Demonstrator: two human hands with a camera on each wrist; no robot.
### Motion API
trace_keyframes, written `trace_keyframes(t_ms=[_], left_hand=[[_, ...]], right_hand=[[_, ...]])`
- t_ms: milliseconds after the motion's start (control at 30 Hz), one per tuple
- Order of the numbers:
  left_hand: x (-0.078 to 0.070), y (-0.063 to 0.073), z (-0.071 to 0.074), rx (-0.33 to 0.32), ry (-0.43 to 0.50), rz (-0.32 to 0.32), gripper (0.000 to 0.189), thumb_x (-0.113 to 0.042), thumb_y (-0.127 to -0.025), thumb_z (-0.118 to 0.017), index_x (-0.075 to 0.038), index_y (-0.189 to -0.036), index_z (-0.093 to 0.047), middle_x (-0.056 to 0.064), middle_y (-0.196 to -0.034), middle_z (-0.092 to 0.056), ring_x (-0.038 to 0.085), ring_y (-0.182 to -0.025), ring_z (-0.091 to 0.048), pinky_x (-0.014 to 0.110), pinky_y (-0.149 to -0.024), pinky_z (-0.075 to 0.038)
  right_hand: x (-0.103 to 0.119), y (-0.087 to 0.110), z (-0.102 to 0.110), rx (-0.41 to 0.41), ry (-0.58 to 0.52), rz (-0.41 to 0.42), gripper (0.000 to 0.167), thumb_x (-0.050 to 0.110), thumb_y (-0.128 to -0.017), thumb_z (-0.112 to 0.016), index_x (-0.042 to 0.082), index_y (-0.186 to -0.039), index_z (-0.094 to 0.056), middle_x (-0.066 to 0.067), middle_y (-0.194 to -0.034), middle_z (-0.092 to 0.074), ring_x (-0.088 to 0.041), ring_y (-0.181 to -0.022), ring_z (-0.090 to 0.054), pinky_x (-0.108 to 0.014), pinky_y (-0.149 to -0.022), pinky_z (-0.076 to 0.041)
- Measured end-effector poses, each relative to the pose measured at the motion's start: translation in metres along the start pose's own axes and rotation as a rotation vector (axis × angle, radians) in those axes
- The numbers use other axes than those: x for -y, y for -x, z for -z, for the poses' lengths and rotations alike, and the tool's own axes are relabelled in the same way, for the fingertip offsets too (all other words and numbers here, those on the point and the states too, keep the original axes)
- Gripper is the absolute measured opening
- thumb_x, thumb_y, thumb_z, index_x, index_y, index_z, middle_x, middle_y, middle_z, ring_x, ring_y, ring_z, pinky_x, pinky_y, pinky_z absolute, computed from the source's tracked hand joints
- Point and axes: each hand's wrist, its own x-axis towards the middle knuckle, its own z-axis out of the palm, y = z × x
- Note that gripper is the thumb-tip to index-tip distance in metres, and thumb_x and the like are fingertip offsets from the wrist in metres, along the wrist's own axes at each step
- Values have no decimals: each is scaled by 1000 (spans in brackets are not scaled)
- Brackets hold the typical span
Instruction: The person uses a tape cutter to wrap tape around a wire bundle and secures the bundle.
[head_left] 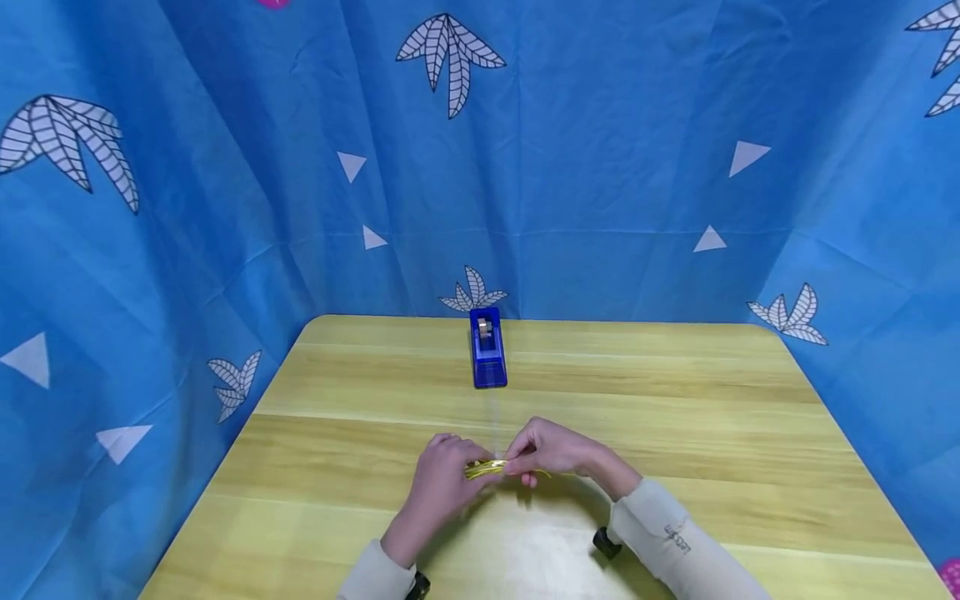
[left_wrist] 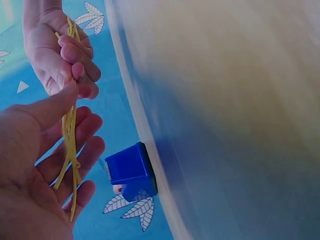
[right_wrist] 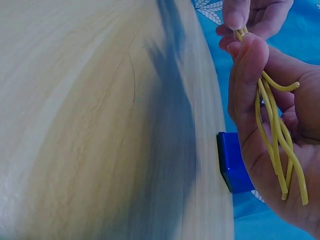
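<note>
Apparently light, the bundle of yellow strands was held just above the table, stretched between the two hands and nearer the person than the tape dispenser. The left hand pinched it between thumb and fingertip, with the other fingers loosely bent behind; the right hand pinched it close beside, thumb against finger. The strands looked bendy yet firm enough to keep a curve, probably smooth and a little slippery against one another, and hardly fragile. Mid-length, where they lay gathered, seemed the best place to take hold, since the loose ends splayed and one curled away on the right hand's side. By count: two hands, one bundle, one blue dispenser with one roll in it. About five ends showed over the right palm; the full number of strands could not be told.
</note>
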Motion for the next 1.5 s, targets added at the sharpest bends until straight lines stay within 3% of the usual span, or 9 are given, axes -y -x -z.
trace_keyframes(t_ms=[200,367,500,800,1167,1500], left_hand=[[2,0,-1,-53,-13,-57,19,-36,-80,-88,-21,-92,-83,-6,-87,-80,6,-73,-71,30,-80,-52],[3,0,0,-37,-13,-80,17,-32,-81,-87,-20,-92,-83,-5,-89,-80,7,-74,-73,26,-73,-54],[4,1,0,-16,31,-29,15,-31,-83,-86,-21,-93,-83,-6,-91,-80,8,-75,-74,24,-70,-55],[4,3,-2,-12,251,160,10,-28,-85,-85,-21,-92,-83,-6,-92,-81,3,-73,-70,20,-68,-50],[8,3,-2,14,305,231,11,-26,-87,-83,-18,-95,-84,-2,-95,-81,7,-75,-70,21,-66,-49],[6,2,-1,49,346,257,11,-24,-88,-82,-17,-97,-83,-1,-97,-81,10,-81,-71,22,-70,-51]], right_hand=[[2,-1,2,8,24,7,12,6,-97,-70,1,-102,-80,-31,-85,-73,-11,-55,-60,-15,-47,-35],[5,-2,2,11,27,6,13,6,-97,-70,-1,-103,-80,-32,-85,-72,-10,-56,-61,-17,-48,-38],[6,-3,1,11,26,12,13,6,-97,-70,0,-103,-80,-32,-86,-73,-10,-56,-61,-18,-50,-39],[8,-4,1,12,19,16,15,6,-96,-72,-3,-106,-79,-29,-90,-75,-9,-59,-64,-20,-58,-49],[-1,5,8,35,26,22,21,9,-98,-70,-2,-115,-76,-26,-91,-74,-7,-59,-61,-20,-58,-51],[-5,14,9,-12,8,-25,21,13,-100,-68,3,-116,-77,-26,-92,-72,-6,-48,-44,-19,-46,-38]])
